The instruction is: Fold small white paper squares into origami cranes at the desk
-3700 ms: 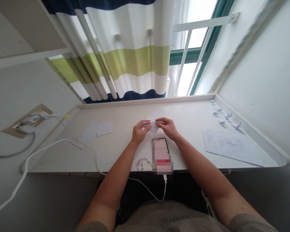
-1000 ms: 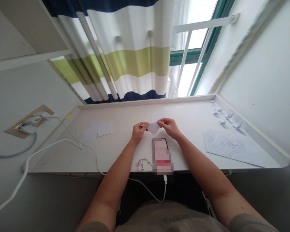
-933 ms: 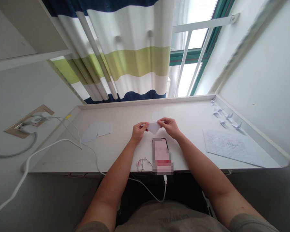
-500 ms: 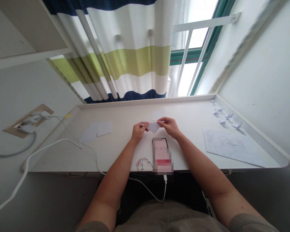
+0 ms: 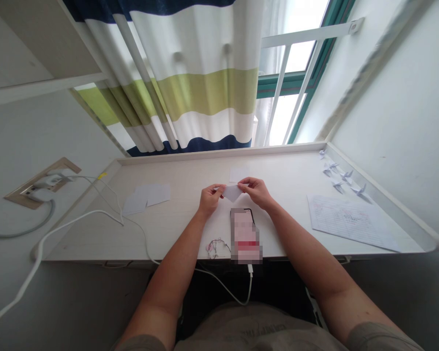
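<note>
Find the paper (image 5: 233, 193) between left hand (image 5: 209, 199) and right hand (image 5: 258, 193), pinched at either end by narrowed fingers, with a point toward the phone (image 5: 244, 234); hard to tell whether resting on the surface (image 5: 183, 180). Judging by the outline, probably mid-fold: best to match edges before pressing, then flatten the crease from the middle outward. Pull evenly with both hands to avoid skewing or tearing. Take care not to catch the sheet (image 5: 237, 174) just beyond.

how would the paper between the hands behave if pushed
The paper is probably light, as it looks small and thin. It may bend, though its folded look hints at some stiffness. Its flat shape suggests sliding rather than rolling.
</note>
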`<control>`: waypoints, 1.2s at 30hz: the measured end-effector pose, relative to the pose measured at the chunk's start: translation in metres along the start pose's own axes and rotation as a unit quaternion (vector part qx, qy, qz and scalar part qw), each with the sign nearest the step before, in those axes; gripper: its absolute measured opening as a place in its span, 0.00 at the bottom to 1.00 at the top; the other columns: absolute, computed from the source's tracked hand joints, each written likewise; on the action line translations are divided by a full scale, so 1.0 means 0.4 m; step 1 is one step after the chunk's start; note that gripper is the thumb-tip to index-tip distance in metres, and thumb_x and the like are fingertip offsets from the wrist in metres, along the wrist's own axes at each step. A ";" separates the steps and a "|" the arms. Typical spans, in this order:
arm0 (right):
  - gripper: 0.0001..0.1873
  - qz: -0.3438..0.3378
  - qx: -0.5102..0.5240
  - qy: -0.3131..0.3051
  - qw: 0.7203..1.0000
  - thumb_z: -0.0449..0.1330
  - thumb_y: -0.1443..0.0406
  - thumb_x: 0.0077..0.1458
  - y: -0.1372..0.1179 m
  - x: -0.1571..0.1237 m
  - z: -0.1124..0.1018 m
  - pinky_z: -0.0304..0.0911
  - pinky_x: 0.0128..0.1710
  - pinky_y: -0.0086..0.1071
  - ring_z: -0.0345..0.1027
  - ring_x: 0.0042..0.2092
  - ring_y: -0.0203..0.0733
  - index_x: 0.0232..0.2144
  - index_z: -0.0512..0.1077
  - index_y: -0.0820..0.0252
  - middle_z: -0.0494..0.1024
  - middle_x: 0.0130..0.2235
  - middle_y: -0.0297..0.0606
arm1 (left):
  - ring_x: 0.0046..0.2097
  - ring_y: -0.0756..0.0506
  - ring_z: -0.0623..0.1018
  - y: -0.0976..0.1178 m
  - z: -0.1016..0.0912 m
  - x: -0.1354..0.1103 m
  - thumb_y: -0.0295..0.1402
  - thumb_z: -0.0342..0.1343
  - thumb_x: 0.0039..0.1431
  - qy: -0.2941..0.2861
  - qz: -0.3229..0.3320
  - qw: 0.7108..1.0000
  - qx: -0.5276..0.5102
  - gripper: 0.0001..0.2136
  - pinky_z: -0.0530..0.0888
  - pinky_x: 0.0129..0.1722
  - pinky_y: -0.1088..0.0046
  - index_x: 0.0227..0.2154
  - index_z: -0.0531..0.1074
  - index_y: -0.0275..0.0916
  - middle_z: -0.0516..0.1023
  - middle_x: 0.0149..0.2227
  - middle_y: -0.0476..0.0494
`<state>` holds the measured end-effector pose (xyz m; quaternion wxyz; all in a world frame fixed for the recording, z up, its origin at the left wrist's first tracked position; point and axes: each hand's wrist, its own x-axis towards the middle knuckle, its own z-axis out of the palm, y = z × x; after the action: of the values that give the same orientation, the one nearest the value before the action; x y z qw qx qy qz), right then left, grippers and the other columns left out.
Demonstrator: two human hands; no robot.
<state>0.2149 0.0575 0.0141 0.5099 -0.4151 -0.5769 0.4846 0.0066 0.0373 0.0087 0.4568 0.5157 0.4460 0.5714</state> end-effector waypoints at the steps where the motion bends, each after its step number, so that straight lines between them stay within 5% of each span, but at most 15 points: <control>1: 0.23 0.001 -0.003 -0.005 1.000 0.73 0.45 0.46 -0.003 -0.001 -0.001 0.65 0.35 0.36 0.69 0.32 0.41 0.31 0.81 0.59 0.81 0.31 0.38 | 0.28 0.50 0.74 -0.001 0.000 0.000 0.48 0.71 0.52 -0.002 0.002 1.000 0.004 0.18 0.73 0.30 0.72 0.34 0.85 0.37 0.82 0.29 0.44; 8: 0.22 0.001 -0.037 -0.059 0.998 0.71 0.47 0.51 -0.017 -0.008 -0.003 0.66 0.40 0.38 0.73 0.37 0.45 0.32 0.83 0.60 0.84 0.34 0.41 | 0.28 0.50 0.73 0.010 0.004 -0.006 0.48 0.70 0.52 -0.020 0.007 1.000 0.017 0.17 0.73 0.31 0.71 0.32 0.85 0.37 0.83 0.29 0.44; 22: 0.25 0.012 -0.038 -0.055 0.998 0.70 0.43 0.49 -0.010 -0.004 0.000 0.63 0.37 0.36 0.70 0.33 0.42 0.29 0.82 0.60 0.82 0.30 0.39 | 0.26 0.50 0.74 0.011 0.004 -0.006 0.48 0.70 0.53 -0.022 -0.001 0.999 0.026 0.17 0.71 0.29 0.73 0.31 0.83 0.36 0.79 0.24 0.47; 36: 0.25 0.018 -0.012 -0.010 1.000 0.71 0.43 0.47 -0.008 -0.005 0.008 0.65 0.36 0.36 0.69 0.33 0.42 0.28 0.81 0.60 0.81 0.30 0.39 | 0.27 0.48 0.80 0.017 0.021 -0.014 0.58 0.75 0.42 -0.060 -0.106 0.990 -0.070 0.34 0.81 0.29 0.70 0.42 0.76 0.35 0.80 0.27 0.48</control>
<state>0.2119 0.0546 0.0169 0.4902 -0.4267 -0.5805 0.4905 0.0149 0.0310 0.0151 0.5755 0.4654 0.4291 0.5177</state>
